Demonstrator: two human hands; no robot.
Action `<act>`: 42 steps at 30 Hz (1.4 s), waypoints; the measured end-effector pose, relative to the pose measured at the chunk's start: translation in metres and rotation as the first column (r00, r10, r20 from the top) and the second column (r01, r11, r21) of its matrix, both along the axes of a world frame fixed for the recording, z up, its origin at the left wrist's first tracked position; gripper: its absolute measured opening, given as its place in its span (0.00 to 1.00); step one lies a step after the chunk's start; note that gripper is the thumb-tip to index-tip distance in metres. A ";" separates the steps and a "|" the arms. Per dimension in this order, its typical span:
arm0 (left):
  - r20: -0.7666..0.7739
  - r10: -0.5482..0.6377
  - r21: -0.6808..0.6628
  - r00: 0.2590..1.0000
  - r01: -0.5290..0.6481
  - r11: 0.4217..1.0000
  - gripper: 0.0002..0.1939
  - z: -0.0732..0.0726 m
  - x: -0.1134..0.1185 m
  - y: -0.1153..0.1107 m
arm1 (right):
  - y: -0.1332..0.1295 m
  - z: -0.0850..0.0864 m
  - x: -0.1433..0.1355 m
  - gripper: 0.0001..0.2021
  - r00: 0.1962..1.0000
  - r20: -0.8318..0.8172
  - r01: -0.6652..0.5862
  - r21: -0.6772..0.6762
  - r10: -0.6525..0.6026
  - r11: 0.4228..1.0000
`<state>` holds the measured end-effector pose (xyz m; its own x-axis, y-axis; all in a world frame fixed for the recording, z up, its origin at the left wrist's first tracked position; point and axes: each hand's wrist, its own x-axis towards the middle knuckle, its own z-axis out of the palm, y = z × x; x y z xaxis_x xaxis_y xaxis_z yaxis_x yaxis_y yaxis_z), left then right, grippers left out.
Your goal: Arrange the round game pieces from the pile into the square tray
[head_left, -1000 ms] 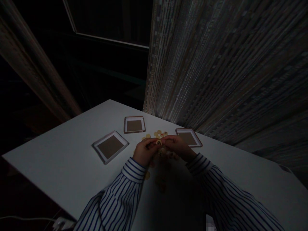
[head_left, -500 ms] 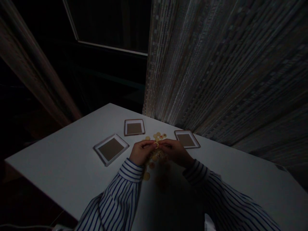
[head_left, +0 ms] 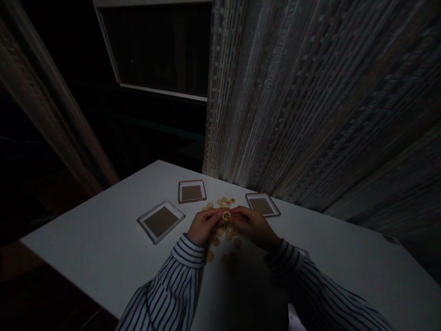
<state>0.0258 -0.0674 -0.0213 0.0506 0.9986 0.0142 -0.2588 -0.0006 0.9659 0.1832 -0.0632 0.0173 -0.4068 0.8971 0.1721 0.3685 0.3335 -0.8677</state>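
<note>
Between my two hands is a round, pale wooden piece (head_left: 226, 215) with a dark character on its face. The fingertips of my left hand (head_left: 204, 225) pinch its left edge, while my right hand (head_left: 254, 225) grips it from the right. Several similar round pieces (head_left: 237, 242) lie loose on the white table (head_left: 103, 239), beyond and below my hands; some carry red or dark marks. Shadow makes the nearest ones hard to read.
Three shallow rectangular trays with brownish bases surround the pieces: one at the left (head_left: 161, 222), one behind (head_left: 191, 191), one at the right (head_left: 263, 204). A string curtain (head_left: 248, 115) hangs behind the table's far edge.
The held piece has turned from nearly edge-on so its marked face shows. The camera view has tilted slightly, shifting the table lower.
</note>
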 end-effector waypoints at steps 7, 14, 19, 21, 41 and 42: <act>-0.034 0.059 0.044 0.998 -0.058 0.997 0.17 0.009 0.012 -0.011 | -0.016 0.008 0.002 0.08 0.996 0.042 0.076 0.049 -0.079 0.996; -0.130 0.061 0.108 0.990 -0.047 0.993 0.15 0.008 0.019 -0.030 | -0.028 0.003 0.008 0.09 0.991 -0.106 0.075 -0.029 -0.077 0.997; -0.167 0.014 0.150 0.986 0.012 0.989 0.17 0.012 0.028 -0.043 | -0.042 0.002 0.019 0.08 0.984 -0.133 0.123 0.018 -0.119 0.992; -0.150 -0.017 0.144 0.989 0.039 0.989 0.18 0.014 0.033 -0.049 | -0.047 0.001 0.025 0.08 0.981 -0.102 0.174 0.067 -0.167 0.982; 0.003 -0.134 -0.058 0.991 0.133 0.989 0.18 0.016 0.069 -0.085 | -0.103 0.002 0.076 0.09 0.984 0.113 0.111 0.239 -0.141 0.965; 0.009 -0.138 -0.057 0.990 0.138 0.989 0.18 0.015 0.072 -0.085 | -0.105 0.000 0.079 0.10 0.982 0.123 0.108 0.255 -0.142 0.961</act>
<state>0.0977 -0.1525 -0.0068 0.1880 0.9813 -0.0422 -0.2574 0.0907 0.9620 0.2623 -0.1681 0.0177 -0.3297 0.8793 0.3436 0.5316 0.4737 -0.7021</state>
